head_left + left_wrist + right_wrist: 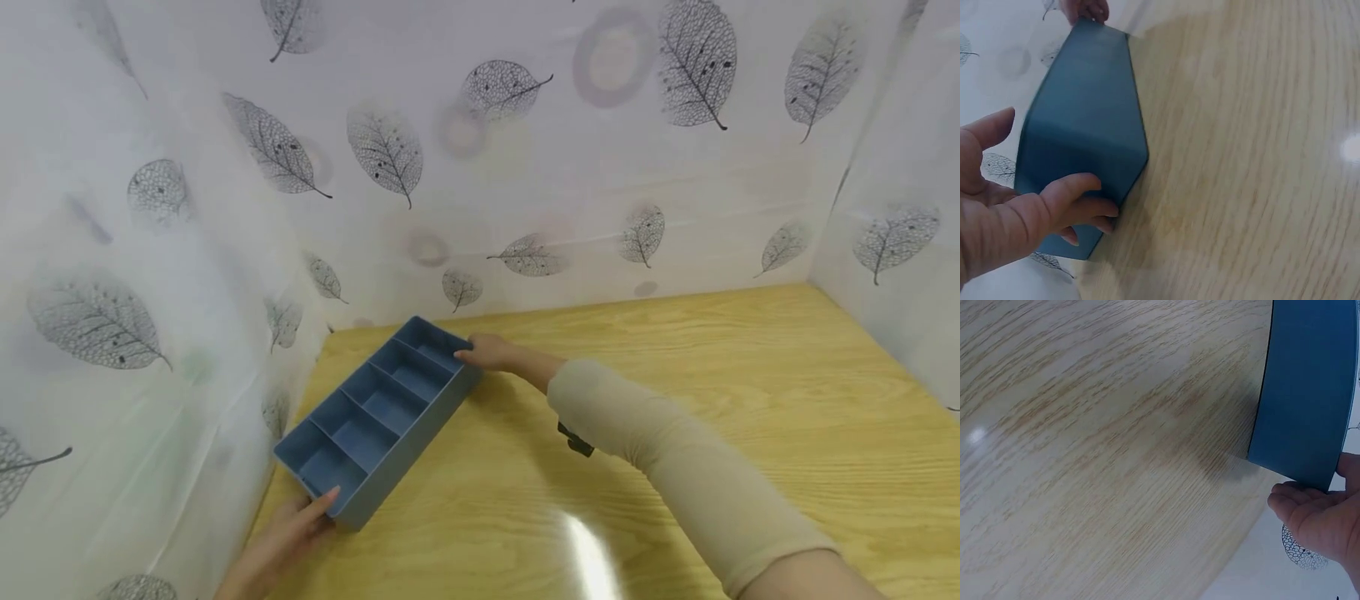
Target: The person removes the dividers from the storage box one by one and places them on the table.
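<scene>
A blue divided storage box (412, 447) with several compartments in a row stands at the table's left side, set slantwise, its open top facing up. My left hand (288, 529) holds the near end, thumb over the rim; in the left wrist view its fingers (1075, 194) lie against the outer end wall. At the far end my right hand (495, 354) grips the corner, its thumb on the rim. The right wrist view shows that hand's fingers (1297, 495) at the lower edge of the end wall. The compartments I see into hold nothing.
The wood-grain table (720, 400) stretches off to the right, with a bright glare spot near its front. White leaf-print sheeting (570, 167) encloses the back and both sides. A small black device (575, 437) sits under the right sleeve.
</scene>
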A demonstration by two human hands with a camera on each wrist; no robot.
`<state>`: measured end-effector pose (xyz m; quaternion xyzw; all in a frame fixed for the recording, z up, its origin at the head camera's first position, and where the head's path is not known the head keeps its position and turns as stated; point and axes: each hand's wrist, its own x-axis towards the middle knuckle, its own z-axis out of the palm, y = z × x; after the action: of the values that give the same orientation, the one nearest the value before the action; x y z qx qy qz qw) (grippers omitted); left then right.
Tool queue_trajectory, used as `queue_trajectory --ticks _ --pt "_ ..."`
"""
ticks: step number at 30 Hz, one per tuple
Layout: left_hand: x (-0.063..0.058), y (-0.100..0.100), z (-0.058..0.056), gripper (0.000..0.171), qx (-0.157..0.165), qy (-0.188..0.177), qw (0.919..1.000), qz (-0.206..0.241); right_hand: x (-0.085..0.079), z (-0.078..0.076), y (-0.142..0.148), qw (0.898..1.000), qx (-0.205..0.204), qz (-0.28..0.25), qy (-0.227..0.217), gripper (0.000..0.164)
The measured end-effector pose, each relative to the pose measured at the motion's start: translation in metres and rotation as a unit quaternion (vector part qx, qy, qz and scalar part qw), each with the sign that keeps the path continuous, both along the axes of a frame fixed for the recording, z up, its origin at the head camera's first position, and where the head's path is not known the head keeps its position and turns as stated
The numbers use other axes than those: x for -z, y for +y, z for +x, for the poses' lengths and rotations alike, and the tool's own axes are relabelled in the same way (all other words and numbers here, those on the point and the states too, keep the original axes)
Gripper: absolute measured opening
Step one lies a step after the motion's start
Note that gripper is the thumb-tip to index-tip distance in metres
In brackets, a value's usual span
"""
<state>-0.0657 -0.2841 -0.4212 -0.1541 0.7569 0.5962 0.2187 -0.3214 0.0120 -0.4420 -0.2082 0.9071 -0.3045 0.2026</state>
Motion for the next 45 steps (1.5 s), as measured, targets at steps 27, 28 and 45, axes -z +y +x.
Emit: queue_trajectory --ticks 27,28,45 --pt "0.013 0.01 -0.014 0.057 -0.025 0.037 0.9986 -0.03 0.021 -0.021 0.007 0.976 0.041 -0.119 -0.176 0.025" --pt "0.013 0.01 -0.015 0.057 -0.02 0.037 0.9987 -0.028 0.038 -0.033 0.007 0.975 0.04 -0.12 -0.181 0.023" --pt "0.011 0.014 -0.024 0.053 0.025 0.067 0.9938 -0.086 0.101 -0.058 0.045 0.977 0.007 -0.143 -0.159 0.026"
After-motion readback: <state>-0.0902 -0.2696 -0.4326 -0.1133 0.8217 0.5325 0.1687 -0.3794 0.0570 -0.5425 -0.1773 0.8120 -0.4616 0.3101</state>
